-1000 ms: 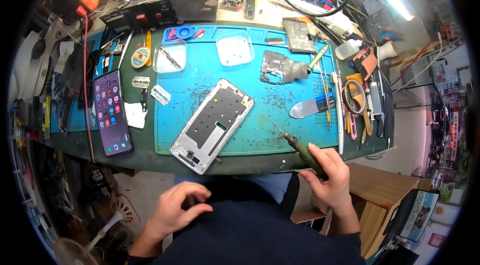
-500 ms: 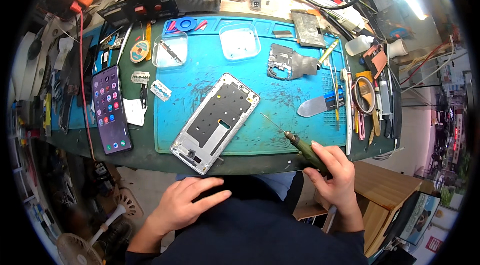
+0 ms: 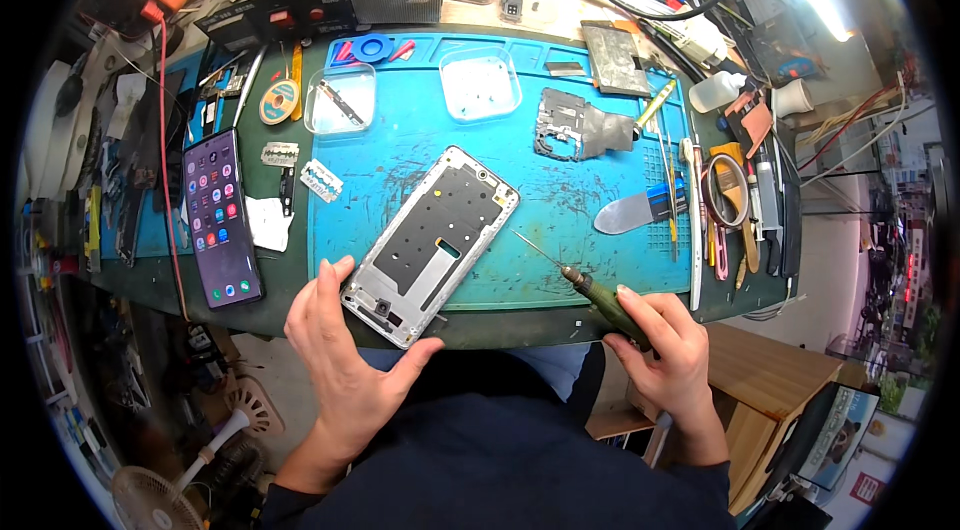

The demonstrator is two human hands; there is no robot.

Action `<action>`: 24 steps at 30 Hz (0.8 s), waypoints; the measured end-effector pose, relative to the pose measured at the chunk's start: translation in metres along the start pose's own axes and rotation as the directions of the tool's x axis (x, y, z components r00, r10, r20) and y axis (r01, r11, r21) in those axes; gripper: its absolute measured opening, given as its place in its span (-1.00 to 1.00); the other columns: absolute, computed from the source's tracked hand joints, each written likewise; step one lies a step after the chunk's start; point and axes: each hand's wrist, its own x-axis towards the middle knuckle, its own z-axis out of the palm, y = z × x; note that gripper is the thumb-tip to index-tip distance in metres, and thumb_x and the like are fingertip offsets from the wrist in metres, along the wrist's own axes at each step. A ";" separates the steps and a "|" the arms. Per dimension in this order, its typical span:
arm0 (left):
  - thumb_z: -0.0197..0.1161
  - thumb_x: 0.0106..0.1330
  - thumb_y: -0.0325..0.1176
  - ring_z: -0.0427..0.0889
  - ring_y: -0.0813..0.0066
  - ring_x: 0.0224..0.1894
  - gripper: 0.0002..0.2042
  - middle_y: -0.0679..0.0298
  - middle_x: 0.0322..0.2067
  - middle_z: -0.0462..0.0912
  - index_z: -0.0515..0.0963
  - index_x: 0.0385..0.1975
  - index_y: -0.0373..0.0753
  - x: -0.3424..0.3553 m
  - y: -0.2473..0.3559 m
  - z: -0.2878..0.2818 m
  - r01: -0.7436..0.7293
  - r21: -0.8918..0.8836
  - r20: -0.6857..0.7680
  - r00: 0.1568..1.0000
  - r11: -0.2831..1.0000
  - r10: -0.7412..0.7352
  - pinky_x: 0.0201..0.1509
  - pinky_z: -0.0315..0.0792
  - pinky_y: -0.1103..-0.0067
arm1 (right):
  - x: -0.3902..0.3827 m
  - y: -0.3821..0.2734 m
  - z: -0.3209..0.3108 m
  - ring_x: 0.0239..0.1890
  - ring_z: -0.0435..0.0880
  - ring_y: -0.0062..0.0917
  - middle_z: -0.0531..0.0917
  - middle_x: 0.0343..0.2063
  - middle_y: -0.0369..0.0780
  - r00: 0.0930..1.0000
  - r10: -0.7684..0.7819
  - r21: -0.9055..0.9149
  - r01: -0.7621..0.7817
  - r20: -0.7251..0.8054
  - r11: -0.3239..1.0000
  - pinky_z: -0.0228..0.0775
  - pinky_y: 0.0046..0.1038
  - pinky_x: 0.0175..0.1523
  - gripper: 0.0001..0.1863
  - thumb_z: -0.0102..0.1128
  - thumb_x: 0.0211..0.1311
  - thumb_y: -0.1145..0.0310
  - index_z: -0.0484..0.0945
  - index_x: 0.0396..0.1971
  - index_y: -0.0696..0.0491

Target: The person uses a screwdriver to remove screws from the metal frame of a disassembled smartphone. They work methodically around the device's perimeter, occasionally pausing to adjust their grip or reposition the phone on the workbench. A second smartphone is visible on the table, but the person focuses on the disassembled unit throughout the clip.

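Observation:
A silver phone frame (image 3: pixel 430 248) with a dark grey inner panel lies aslant on the blue work mat (image 3: pixel 545 190). My left hand (image 3: pixel 350 360) is open at its near end, thumb and fingers spread to either side of the lower corner; whether they touch it I cannot tell. My right hand (image 3: pixel 665 350) is closed round a green-handled tool with a long, thin metal tip (image 3: pixel 605 302). That tip points up and left over the mat, just right of the frame and apart from it.
Left of the mat lies a lit smartphone (image 3: pixel 222 220), with razor blades (image 3: pixel 321 181) nearby. Two clear plastic boxes (image 3: pixel 480 110) stand toward the back. A dark shield plate (image 3: pixel 580 125), a flat spatula blade (image 3: pixel 625 215) and a tape roll (image 3: pixel 727 190) lie to the right.
My left hand has risen from below the table edge to the frame's near end and spread its fingers. The green-handled tool has shifted slightly left. The frame has stayed put.

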 end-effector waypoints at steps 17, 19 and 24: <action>0.81 -0.09 -0.15 0.47 0.15 0.22 0.24 -0.03 0.20 0.62 0.11 0.56 -0.50 0.007 -0.013 0.000 0.003 -0.125 -0.025 1.000 0.992 -0.006 0.28 0.47 0.32 | 0.014 -0.007 0.000 -0.40 0.68 -0.39 0.65 -0.28 -0.23 0.997 -0.047 -0.121 0.053 0.054 0.991 0.54 -0.38 -0.34 -0.33 0.56 -0.01 0.59 0.73 0.22 -0.07; 0.81 -0.09 -0.16 0.47 0.15 0.21 0.24 -0.03 0.19 0.63 0.11 0.56 -0.50 0.006 -0.015 0.000 -0.006 -0.127 -0.036 0.999 0.992 0.002 0.28 0.47 0.32 | 0.015 -0.008 0.000 -0.40 0.68 -0.39 0.65 -0.28 -0.23 0.997 -0.043 -0.121 0.050 0.061 0.991 0.54 -0.38 -0.34 -0.33 0.55 0.00 0.59 0.73 0.22 -0.06; 0.80 -0.08 -0.15 0.47 0.15 0.21 0.25 -0.02 0.19 0.65 0.10 0.57 -0.50 0.007 -0.014 0.001 -0.021 -0.111 -0.048 0.999 0.994 0.016 0.28 0.47 0.33 | 0.014 -0.009 0.002 -0.40 0.68 -0.40 0.65 -0.28 -0.24 0.996 -0.042 -0.117 0.051 0.077 0.992 0.55 -0.38 -0.34 -0.33 0.55 0.00 0.59 0.72 0.23 -0.05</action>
